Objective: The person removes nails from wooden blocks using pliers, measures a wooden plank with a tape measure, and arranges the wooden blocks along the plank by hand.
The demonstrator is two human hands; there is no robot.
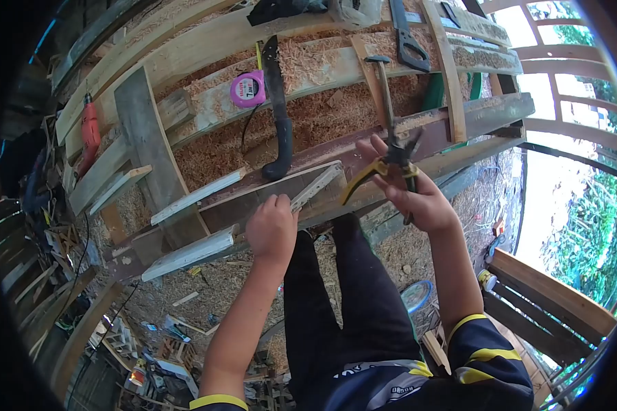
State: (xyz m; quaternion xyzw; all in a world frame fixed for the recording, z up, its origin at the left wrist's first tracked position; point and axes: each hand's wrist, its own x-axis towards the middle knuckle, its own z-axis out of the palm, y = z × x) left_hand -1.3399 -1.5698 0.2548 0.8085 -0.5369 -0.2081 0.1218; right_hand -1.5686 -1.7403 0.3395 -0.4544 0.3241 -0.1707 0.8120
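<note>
My left hand [272, 229] is closed on the lower end of a narrow, pale wooden strip [315, 187] at the bench's near edge. My right hand [418, 198] holds pliers [396, 159] with yellow and black handles, their jaws apart and pointing away from me. Just beyond the pliers lies a hammer [385, 89]. A machete [275, 103] with a dark handle rests on the planks, beside a pink tape measure [247, 89].
Wood shavings [301, 133] cover much of the bench. A handsaw [409, 49] lies at the back, a red drill [90, 130] at the left. White-edged wood pieces [192, 255] stick out near my left hand. Scraps litter the floor.
</note>
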